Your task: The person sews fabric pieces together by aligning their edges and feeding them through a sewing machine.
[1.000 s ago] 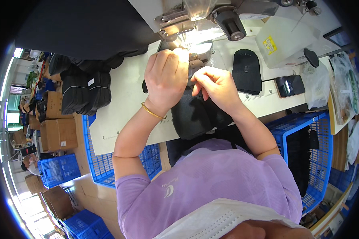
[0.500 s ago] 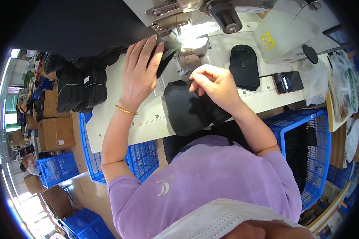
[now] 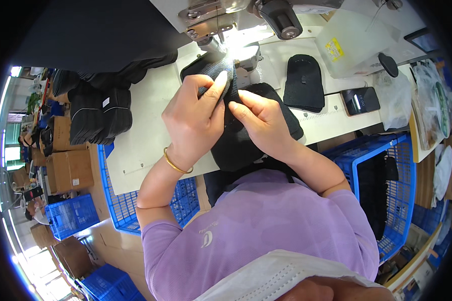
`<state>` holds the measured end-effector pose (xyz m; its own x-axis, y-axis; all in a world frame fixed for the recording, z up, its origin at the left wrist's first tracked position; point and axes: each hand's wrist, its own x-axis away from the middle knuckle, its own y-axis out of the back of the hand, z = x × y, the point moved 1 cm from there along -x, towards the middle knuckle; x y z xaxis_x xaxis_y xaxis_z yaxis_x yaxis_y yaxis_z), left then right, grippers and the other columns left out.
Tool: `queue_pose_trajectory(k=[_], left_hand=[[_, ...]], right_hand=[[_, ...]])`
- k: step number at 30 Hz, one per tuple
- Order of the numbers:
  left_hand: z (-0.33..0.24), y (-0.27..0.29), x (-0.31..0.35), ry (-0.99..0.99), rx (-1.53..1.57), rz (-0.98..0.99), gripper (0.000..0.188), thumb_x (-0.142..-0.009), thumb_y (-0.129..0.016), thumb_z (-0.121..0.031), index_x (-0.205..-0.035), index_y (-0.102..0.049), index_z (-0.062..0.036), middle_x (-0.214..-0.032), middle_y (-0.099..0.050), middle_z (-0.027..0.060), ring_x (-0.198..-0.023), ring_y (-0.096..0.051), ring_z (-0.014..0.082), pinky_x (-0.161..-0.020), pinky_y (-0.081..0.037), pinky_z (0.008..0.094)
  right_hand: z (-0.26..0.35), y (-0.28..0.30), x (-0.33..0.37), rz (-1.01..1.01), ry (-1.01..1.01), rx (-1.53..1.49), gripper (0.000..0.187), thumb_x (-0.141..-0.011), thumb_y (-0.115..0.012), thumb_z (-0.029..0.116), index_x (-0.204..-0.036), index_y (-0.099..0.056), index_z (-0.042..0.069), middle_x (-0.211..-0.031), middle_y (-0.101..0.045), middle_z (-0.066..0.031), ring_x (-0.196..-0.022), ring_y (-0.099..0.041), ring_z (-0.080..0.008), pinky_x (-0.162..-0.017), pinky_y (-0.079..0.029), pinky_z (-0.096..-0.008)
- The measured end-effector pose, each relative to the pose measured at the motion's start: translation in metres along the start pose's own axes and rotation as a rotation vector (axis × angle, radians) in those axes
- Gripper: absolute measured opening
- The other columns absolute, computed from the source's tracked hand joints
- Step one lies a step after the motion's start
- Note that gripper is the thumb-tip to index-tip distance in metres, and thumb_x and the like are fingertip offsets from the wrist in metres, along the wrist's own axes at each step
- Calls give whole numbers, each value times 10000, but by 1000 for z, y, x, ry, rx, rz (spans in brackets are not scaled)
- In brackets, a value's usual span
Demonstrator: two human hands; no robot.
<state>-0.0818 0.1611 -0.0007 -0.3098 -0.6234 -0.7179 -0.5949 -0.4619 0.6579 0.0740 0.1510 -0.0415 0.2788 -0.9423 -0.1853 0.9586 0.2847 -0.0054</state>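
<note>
White worktable (image 3: pixel 148 115) under the sewing machine (image 3: pixel 203 22), both hands on it now
Left hand (image 3: pixel 193 118) was spread flat half a second ago; now its fingers are clamped on the black fabric piece (image 3: pixel 219 68), right by the lit machine head. Right hand (image 3: pixel 266 123) pinches the near edge, so I'd call it a two-handed hold.

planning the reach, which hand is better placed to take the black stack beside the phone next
Probably the right hand: it is nearer the black stack, though apparently touching the black fabric piece. The left hand is farther left, pinching that piece.
</note>
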Motion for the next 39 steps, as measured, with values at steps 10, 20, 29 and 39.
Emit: queue_pose_trajectory(k=[10, 20, 29, 39], left_hand=[[-7, -7, -2, -256, -250, -86, 365, -629, -655, -64, -986, -728, -32, -951, -646, 32, -713, -574, 161, -576, -488, 281], [-2, -19, -17, -257, -397, -109, 263, -655, -673, -44, -911, -732, -45, -951, -668, 14, -723, -585, 164, -586, -478, 294], [0, -22, -14, -265, -323, -88, 351, -597, -669, -61, -945, -690, -17, -969, -650, 71, -803, -573, 207, -622, -477, 314], [34, -12, 11, 643, 756, -348, 512, -873, -670, -130, -1335, -480, -18, -1318, -542, 69, -1198, -503, 191, -969, -431, 385]], right_hand=[[2, -7, -4, -43, 22, -200, 206, -998, -502, 126, -964, -614, -44, -763, -620, -46, -680, -604, -75, -599, -543, -253], [-9, -5, -24, -60, 47, -220, 220, -997, -506, 133, -928, -621, -42, -756, -624, -48, -667, -607, -78, -576, -526, -250], [-16, -6, -36, -89, 39, -316, 216, -1005, -494, 124, -944, -631, -31, -785, -629, -22, -693, -605, -69, -593, -535, -251], [-8, 1, -27, -12, -1, -278, 304, -1042, -430, 152, -1186, -618, -40, -1024, -676, -81, -894, -660, -143, -763, -543, -273]])
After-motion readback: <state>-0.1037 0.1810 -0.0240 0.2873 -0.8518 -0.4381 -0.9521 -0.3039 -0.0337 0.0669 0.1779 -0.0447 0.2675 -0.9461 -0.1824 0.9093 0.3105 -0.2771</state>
